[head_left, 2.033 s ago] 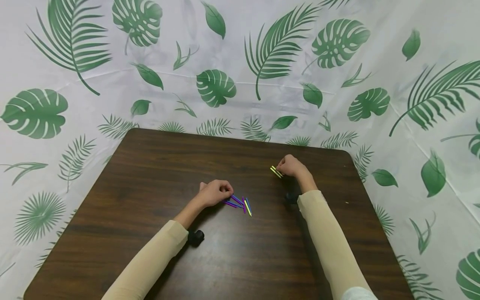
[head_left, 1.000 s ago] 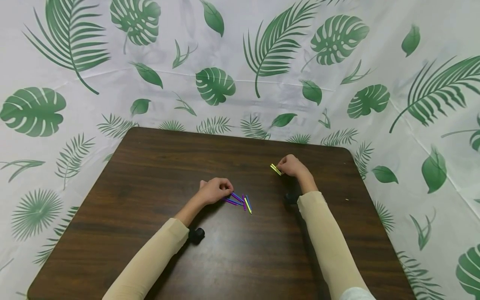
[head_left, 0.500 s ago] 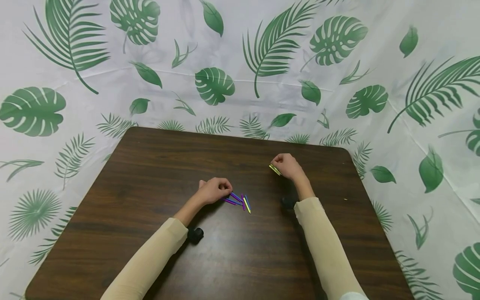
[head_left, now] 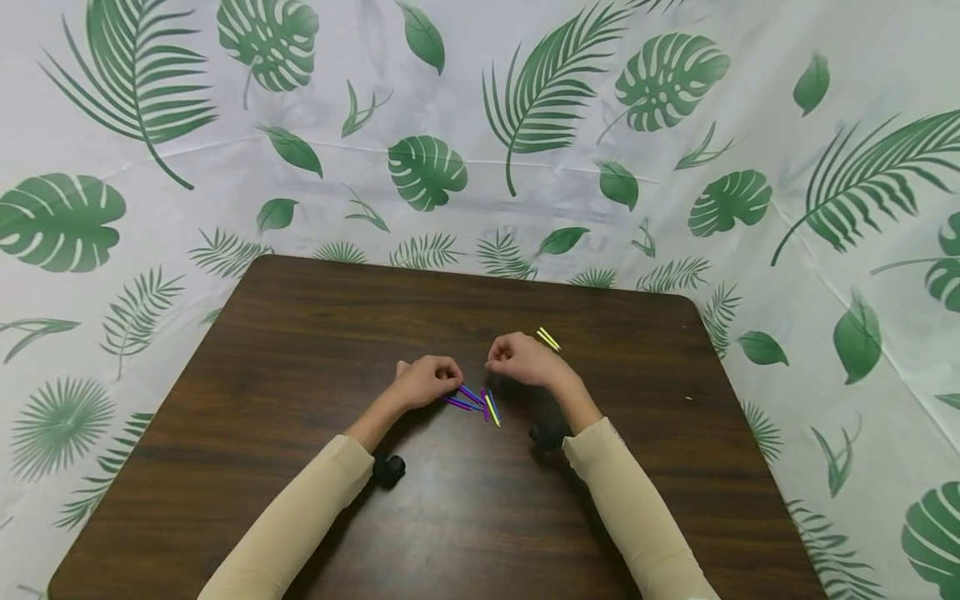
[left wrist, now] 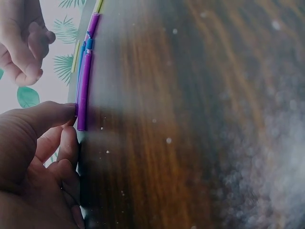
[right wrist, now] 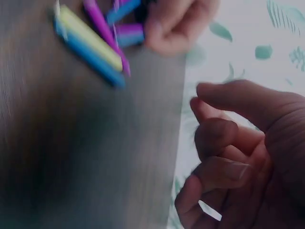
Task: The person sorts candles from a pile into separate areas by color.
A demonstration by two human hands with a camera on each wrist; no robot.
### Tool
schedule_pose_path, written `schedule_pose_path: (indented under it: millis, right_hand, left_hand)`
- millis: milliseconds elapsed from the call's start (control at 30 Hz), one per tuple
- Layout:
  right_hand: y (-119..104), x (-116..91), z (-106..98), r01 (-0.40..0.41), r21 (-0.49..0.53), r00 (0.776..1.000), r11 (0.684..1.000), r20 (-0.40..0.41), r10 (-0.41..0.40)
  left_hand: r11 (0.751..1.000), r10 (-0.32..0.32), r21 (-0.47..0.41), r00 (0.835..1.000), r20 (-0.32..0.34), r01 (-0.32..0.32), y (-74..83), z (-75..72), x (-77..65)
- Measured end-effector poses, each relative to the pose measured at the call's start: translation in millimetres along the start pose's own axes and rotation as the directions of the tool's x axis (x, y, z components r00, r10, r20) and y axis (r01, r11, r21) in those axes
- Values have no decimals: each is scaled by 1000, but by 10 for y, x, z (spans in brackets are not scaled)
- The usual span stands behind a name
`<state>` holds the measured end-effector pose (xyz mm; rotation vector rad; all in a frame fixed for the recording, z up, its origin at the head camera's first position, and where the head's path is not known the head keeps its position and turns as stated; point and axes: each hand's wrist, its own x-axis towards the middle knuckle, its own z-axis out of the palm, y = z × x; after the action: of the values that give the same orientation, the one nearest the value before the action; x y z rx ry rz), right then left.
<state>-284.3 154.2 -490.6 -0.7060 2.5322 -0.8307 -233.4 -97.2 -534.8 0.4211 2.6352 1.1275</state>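
My left hand (head_left: 427, 382) rests low over the table, thumb and forefinger pinching the near end of a thin purple stick (left wrist: 76, 109). Another purple stick (left wrist: 85, 90) lies right beside it. To the right of these fingers, several short purple and blue sticks lie in a loose pile, with a yellow stick (head_left: 492, 411) and a blue stick (right wrist: 90, 58) side by side. My right hand (head_left: 525, 360) hovers just behind the pile, fingers loosely bent, thumb near the forefinger, nothing between them. Two yellow sticks (head_left: 548, 338) lie parallel beyond the right hand.
The dark wood-grain table (head_left: 465, 517) has rounded corners. A white cloth (head_left: 337, 200) with green leaf prints hangs behind it and to the sides. Black wrist cameras sit under both wrists, close over the tabletop. A tiny pale fleck (head_left: 689, 398) lies at the right.
My right hand has left the two yellow sticks, which stay lying at the back right, and has moved left toward the pile. The left hand has stayed in place at the purple stick.
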Motion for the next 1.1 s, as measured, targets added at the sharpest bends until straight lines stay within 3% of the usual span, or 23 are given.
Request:
schedule_pose_path:
  millis: [100,267,533,1100]
  right_hand:
    - [-119,-7,115,17,-23,997,1000,79,-15]
    - [-250,-18,249,-26,-85,988,996,153,39]
    - [-277,7,352,-84,-194,985,977,130,111]
    - [-316,71,415,-143,-221,977,965,122,173]
  left_hand:
    - [1000,1,-6,1000,5,-1,-11,10,14]
    - [1000,-6,-9,1000,15,6,-4,17,21]
    - [1000,0,-18,1000,19,0,-8,16,17]
    - [998,39,-46,998,47,-37,-54,-61,-22]
